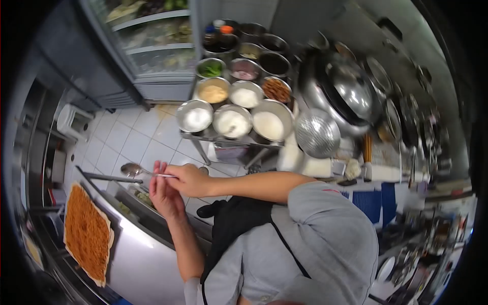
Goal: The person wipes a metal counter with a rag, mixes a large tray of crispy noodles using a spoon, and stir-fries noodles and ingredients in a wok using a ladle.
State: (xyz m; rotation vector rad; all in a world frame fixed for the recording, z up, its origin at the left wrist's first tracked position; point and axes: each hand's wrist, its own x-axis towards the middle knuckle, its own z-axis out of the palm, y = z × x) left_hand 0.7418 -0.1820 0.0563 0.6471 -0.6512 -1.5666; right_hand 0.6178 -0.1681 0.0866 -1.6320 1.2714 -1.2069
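My right hand [189, 181] is closed around the handle end of a metal spoon [133, 170], whose bowl points left. Just below and beside it, my left hand [166, 197] has its fingers stretched up against the spoon's handle, touching or very near my right fingers. Both hands are in front of the black apron [236, 221]. On the steel worktop [140, 262] at lower left lies a flat rectangular sheet of dough [109, 229] covered with an orange-brown topping [86, 231].
Several metal pots of ingredients stand on a steel trolley [231, 137] ahead. A perforated ladle [317, 133] and large metal pans [351, 91] sit to its right. A glass-door fridge [157, 56] and a white stool [73, 119] stand beyond the tiled floor [134, 137].
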